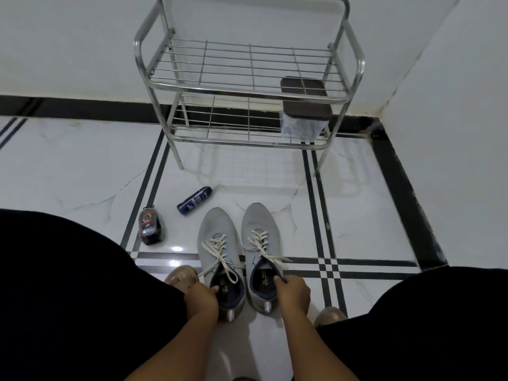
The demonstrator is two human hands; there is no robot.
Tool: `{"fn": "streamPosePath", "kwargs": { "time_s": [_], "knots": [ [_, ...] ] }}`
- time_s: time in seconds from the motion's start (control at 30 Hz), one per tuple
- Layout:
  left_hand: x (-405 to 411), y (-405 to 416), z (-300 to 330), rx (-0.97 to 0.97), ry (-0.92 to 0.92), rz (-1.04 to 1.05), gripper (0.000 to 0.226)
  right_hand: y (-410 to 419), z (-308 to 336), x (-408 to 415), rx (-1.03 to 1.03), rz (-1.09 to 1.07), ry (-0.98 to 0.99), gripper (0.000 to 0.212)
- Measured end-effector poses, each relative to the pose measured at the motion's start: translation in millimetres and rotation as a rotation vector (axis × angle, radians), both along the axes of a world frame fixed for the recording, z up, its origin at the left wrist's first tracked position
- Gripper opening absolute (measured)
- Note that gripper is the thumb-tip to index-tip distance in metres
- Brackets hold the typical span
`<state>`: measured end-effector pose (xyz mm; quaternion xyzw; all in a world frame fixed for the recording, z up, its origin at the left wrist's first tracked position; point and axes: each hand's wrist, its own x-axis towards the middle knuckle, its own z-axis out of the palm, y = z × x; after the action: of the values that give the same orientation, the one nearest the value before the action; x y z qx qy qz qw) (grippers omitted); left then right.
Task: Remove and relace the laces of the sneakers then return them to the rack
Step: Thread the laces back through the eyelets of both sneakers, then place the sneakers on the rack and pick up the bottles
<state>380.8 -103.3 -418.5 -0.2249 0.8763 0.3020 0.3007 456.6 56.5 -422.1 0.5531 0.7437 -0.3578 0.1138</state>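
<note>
1. Two grey sneakers (239, 251) side by side on the floor (82, 160), toes toward the metal rack (247, 89), laces (220, 248) threaded, ends loose.
2. Left hand (202, 299) curled over the left heel collar; right hand (292, 294) pinching the right collar.
3. Lidded clear container (303, 116) on the rack's lower shelf, contents unclear.
4. Spray can (194, 200) and dark bottle (150, 226) lying left of the sneakers.

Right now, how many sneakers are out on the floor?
2. The left grey sneaker and the right grey sneaker stand side by side on the tiled floor before the metal rack, each held at the collar by a hand. None shows on the rack.
</note>
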Motion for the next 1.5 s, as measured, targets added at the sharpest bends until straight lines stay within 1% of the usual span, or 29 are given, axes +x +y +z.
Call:
{"fn": "streamPosePath", "kwargs": {
  "time_s": [0.07, 0.13, 0.33, 0.47, 0.53, 0.6, 0.77, 0.9, 1.03, 1.1, 1.2, 1.33, 1.43, 1.5],
  "knots": [
    [1.7, -1.7, -4.7, -0.031, -0.033, -0.063, 0.03, -2.3, -1.8, -3.4, 0.038, -0.016, 0.066, 0.024],
    [0.0, -1.4, -4.0, -0.05, -0.001, -0.1, 0.03, -3.8, -2.3, -5.9, 0.066, -0.012, 0.094, 0.024],
    [-5.3, 4.2, 8.4, -0.218, 0.123, -0.267, 0.029, -1.6, -0.6, -10.5, 0.13, 0.103, 0.041, 0.026],
    [-10.8, 6.6, 19.5, -0.313, 0.204, -0.371, 0.032, 1.5, 9.9, -13.7, 0.178, 0.098, 0.038, 0.027],
    [-11.3, 7.0, 30.2, -0.33, 0.254, -0.414, 0.031, 3.6, 19.0, -13.1, 0.197, 0.093, 0.064, 0.028],
    [-15.6, 7.0, 37.1, -0.291, 0.299, -0.414, 0.028, 6.4, 31.0, -15.1, 0.209, 0.1, 0.085, 0.028],
    [-27.9, 3.7, 79.3, -0.188, 0.434, -0.413, 0.027, 8.1, 83.9, -19.1, 0.307, 0.118, 0.192, 0.028],
    [-32.1, -0.4, 111.7, -0.097, 0.528, -0.369, 0.027, 9.7, 119.2, -19.6, 0.35, 0.117, 0.282, 0.029],
    [-36.4, -6.1, 159.0, -0.034, 0.576, -0.346, 0.025, 6.9, 162.4, -14.2, 0.408, 0.15, 0.385, 0.032],
    [-40.6, -7.4, 184.8, -0.034, 0.604, -0.326, 0.026, 7.6, 186.4, -15.7, 0.426, 0.146, 0.418, 0.033],
    [-46.7, -13.1, 221.7, -0.003, 0.69, -0.302, 0.03, 7.7, 226.5, -21.9, 0.449, 0.132, 0.488, 0.034],
    [-63.1, -19.4, 270.6, 0.036, 0.791, -0.299, 0.029, 9.8, 281.5, -33.3, 0.523, 0.147, 0.595, 0.034],
    [-92.5, -14.8, 314.7, 0.069, 0.879, -0.315, 0.025, 21.9, 326.2, -56.8, 0.524, 0.193, 0.672, 0.033],
    [-121.0, -4.6, 339.8, 0.069, 0.884, -0.337, 0.022, 36.9, 351.8, -81.7, 0.527, 0.211, 0.678, 0.029]
  ]
}}
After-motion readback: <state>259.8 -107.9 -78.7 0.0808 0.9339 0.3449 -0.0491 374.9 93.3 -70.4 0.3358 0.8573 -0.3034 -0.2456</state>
